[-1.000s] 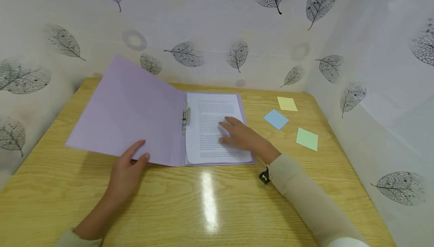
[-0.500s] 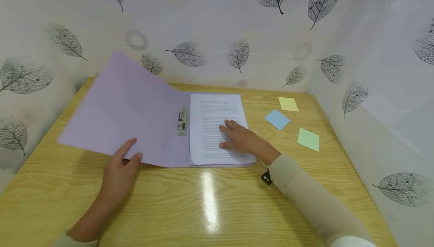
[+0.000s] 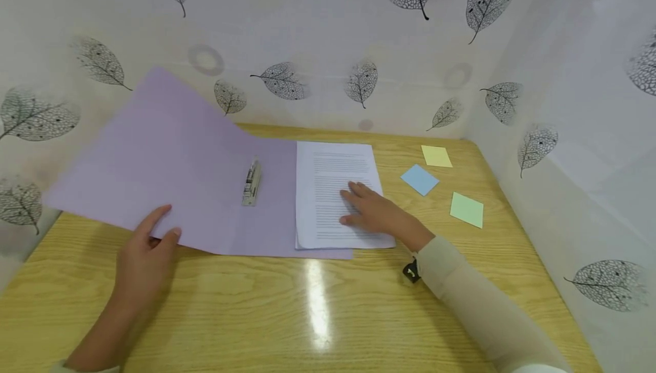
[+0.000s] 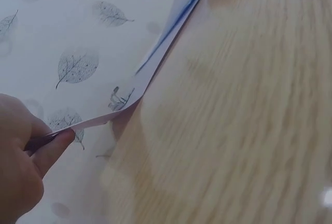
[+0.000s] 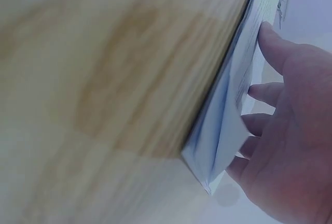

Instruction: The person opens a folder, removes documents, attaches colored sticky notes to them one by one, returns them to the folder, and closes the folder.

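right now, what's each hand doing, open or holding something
Left hand: closed, pinching the purple folder by its edge.
Right hand: open, resting on the printed pages.

Head cam looks forward-down over the desk (image 3: 230, 310) to its back edge; wrist cams sit low, close, both catching the papers (image 3: 328, 202).

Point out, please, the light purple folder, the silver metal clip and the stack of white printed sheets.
Light purple folder (image 3: 166, 162), head view: on its raised cover.
Silver metal clip (image 3: 251, 184), head view: on its middle.
Stack of white printed sheets (image 3: 329, 197), head view: on the top sheet's text.
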`<state>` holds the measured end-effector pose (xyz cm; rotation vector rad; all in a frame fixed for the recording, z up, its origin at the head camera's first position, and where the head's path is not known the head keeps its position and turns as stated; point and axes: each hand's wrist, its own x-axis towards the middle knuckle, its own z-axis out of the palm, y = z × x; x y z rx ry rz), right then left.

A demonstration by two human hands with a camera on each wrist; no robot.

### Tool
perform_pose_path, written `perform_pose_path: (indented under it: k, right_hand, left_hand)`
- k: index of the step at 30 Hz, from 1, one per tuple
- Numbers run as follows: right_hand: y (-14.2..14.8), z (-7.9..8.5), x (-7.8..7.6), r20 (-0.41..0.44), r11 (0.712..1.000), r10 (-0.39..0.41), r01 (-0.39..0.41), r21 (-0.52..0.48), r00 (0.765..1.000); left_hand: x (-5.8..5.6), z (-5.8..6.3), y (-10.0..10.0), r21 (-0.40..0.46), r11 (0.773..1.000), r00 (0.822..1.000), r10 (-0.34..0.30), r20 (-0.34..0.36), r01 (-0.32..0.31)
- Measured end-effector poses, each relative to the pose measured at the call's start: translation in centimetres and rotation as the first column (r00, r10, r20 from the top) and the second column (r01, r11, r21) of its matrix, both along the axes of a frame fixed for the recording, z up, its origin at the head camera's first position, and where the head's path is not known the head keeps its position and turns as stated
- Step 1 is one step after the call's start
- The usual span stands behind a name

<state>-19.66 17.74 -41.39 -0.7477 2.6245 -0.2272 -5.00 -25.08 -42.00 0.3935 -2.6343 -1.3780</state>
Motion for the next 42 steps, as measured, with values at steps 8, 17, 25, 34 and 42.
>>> perform_pose_path:
  k: [8,17,25,34,42]
  right_hand:
    - [1.0,0.3,0.2,-0.002,1.0,-0.01,0.01,-0.023,1.0]
    - [1.7,0.2,0.5,0.005,0.999,-0.023,0.023,-0.047,1.0]
    - [1.8,0.0,0.4,0.016,0.998,-0.02,0.021,-0.057,1.0]
    - [1.9,0.0,0.4,0.022,0.997,-0.017,0.018,-0.071,1.0]
    - [1.8,-0.2,0.4,0.036,0.996,-0.019,0.022,-0.083,0.999]
  left_hand:
    - [0.1,0.5,-2.5,-0.05,0.997,0.998,0.062,-0.016,-0.063]
    - [-0.9,0.9,-7.0,-0.154,0.986,0.997,0.065,-0.029,-0.069]
    - [-2.6,0.9,-11.1,-0.209,0.976,0.998,0.057,-0.016,-0.059]
    - [-4.2,1.0,-14.7,-0.337,0.928,0.987,0.158,-0.037,-0.161]
    - [-5.1,1.0,-17.1,-0.348,0.917,0.978,0.207,0.003,-0.193]
